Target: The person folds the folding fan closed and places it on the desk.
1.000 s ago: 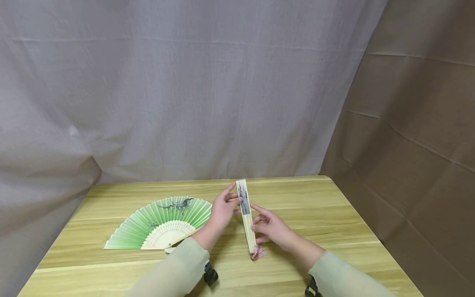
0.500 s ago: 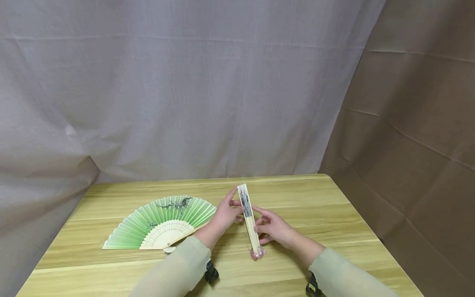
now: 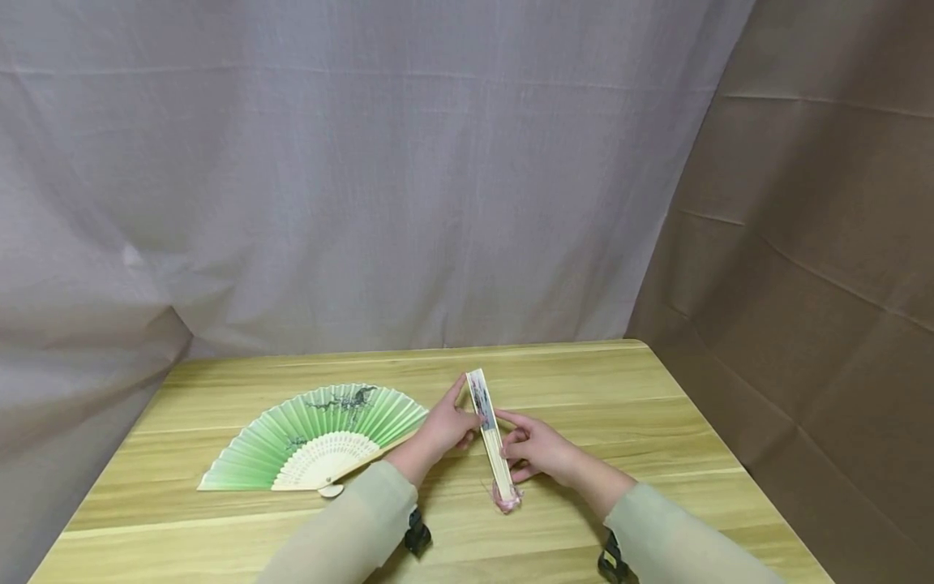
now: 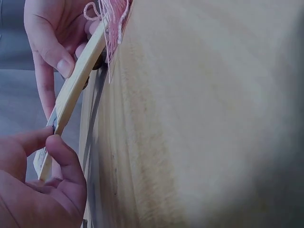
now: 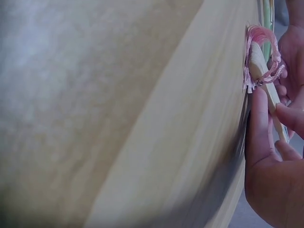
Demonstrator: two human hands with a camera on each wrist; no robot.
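**Folded fan comes down to the table, tassel end first**

Folded fan (image 3: 491, 434), held between both hands at centre frame in the head view, sits lower than it did a second ago: its pink tassel (image 3: 507, 500) now touches the wooden table (image 3: 657, 422), while the upper tip still points away from the person, tilted slightly up. The left hand (image 3: 447, 428) pinches the upper part of the closed sticks between thumb and curled fingers; the left wrist view shows that pinch close up (image 4: 52, 142). The right hand (image 3: 536, 450) grips the lower part, near the pivot, its fingers curled along the guard stick (image 5: 266, 90). Both hands have drifted down and slightly toward the person with the fan, and neither grip has loosened. The fan stays fully closed, so the lowering reads, as a judgement, as setting it down or bracing it on the table.

Left of the hands, the open green fan (image 3: 321, 438) lies flat on the table, unmoved. Grey cloth hangs behind, brown paper at the right.
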